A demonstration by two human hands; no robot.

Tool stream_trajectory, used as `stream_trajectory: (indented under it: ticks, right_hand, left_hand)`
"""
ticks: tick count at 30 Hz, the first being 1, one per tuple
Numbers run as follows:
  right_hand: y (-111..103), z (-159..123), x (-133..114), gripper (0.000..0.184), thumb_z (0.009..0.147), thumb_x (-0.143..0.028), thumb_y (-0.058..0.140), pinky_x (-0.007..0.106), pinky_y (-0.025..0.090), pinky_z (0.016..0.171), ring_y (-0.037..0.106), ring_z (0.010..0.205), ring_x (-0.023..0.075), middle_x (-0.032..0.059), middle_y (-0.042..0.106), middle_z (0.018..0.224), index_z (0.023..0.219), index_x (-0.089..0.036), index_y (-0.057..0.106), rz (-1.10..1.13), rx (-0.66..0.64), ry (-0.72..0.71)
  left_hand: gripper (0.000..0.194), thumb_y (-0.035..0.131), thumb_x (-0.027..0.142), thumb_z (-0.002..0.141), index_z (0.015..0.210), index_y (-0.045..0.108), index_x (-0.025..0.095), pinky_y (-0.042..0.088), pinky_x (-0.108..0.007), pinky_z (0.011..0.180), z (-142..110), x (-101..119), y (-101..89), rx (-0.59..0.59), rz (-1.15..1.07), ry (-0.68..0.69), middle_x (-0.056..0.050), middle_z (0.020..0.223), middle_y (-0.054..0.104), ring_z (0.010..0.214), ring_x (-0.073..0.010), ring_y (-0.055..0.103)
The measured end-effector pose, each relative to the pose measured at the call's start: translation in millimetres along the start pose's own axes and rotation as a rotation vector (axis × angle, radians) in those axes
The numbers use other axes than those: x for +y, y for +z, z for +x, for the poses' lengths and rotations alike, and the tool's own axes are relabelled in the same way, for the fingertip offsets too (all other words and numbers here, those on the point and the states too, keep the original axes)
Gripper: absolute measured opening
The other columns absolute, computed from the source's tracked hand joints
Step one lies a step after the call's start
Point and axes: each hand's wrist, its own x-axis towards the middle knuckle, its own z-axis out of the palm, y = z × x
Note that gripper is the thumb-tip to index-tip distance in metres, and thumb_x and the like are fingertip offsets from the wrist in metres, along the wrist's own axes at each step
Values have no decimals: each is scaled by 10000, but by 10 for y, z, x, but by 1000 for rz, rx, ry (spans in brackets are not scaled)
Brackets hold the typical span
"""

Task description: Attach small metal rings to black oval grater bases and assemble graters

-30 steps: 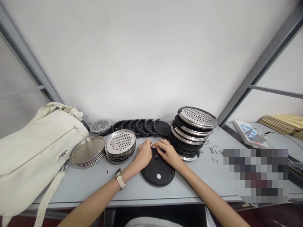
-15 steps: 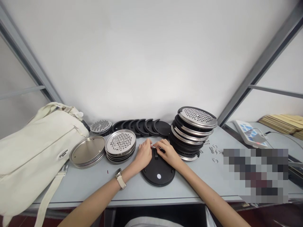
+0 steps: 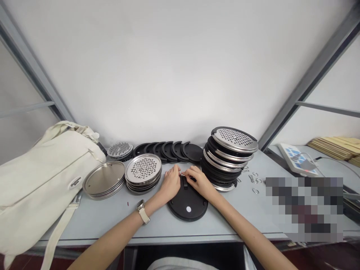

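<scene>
Where the hands meet: fingertips of the left hand (image 3: 171, 180) and the right hand (image 3: 197, 180) come together at the far edge of the disc, around something too small to identify.
Hands: fingers bent inward on both; whether either grips the small item, I cannot tell.
Disc: a round black disc (image 3: 188, 200) with a raised black block (image 3: 185, 183) and a round white spot (image 3: 188, 209), flat on the grey table (image 3: 157, 227), below and between the hands.
Left of the hands: a stack of round silver perforated plates (image 3: 143, 170), then a stack of plain round metal plates (image 3: 105, 177), then a cream fabric bag (image 3: 47, 176).
Beyond the hands: a row of overlapping round black discs (image 3: 194, 152).
Right of the hands: a tall stack of black discs and silver plates (image 3: 225, 161), perforated plate on top; past it, loose silver metal rings (image 3: 255, 191).
</scene>
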Motion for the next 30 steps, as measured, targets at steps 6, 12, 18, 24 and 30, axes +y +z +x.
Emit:
stream_trajectory:
  ticks: [6, 12, 18, 24, 30]
  right_hand:
    - [-10, 9, -13, 170, 940, -127, 442, 300, 420, 716, 489, 795, 191, 20, 493, 796, 836, -205, 550, -14, -22, -23]
    - [-21, 25, -43, 176, 939, -105, 436, 302, 421, 693, 476, 784, 195, 23, 488, 797, 827, -201, 532, -62, -44, -53]
    - [-2, 9, -7, 159, 948, -102, 423, 321, 442, 723, 483, 834, 206, 39, 504, 854, 931, -199, 547, -114, -59, -102]
    - [-12, 17, -33, 174, 950, -96, 411, 336, 463, 711, 480, 819, 214, 45, 513, 842, 944, -188, 559, -196, -62, -131]
    - [-12, 18, -78, 215, 951, -93, 402, 352, 478, 725, 486, 838, 222, 57, 521, 865, 1012, -190, 584, -267, -74, -163]
  left_hand:
    - [242, 333, 14, 848, 1008, 418, 175, 396, -342, 901, 3, -32, 28, 19, -17, 7, -87, 1004, 595, 1015, -192, 572]
    - [233, 331, 21, 849, 1003, 418, 173, 400, -349, 902, 7, -55, 53, 33, -25, 15, -90, 1013, 593, 1013, -196, 572]
    - [234, 331, 24, 856, 1018, 406, 175, 398, -357, 908, 10, -74, 70, 32, -22, 9, -91, 1027, 594, 1019, -196, 569]
    - [248, 332, 17, 847, 1020, 406, 179, 399, -354, 914, 11, -60, 59, 18, -18, -4, -91, 1033, 593, 1031, -196, 568]
    - [242, 324, 19, 847, 1011, 410, 175, 396, -357, 911, 2, -47, 51, 35, -29, 3, -99, 1037, 592, 1042, -200, 563]
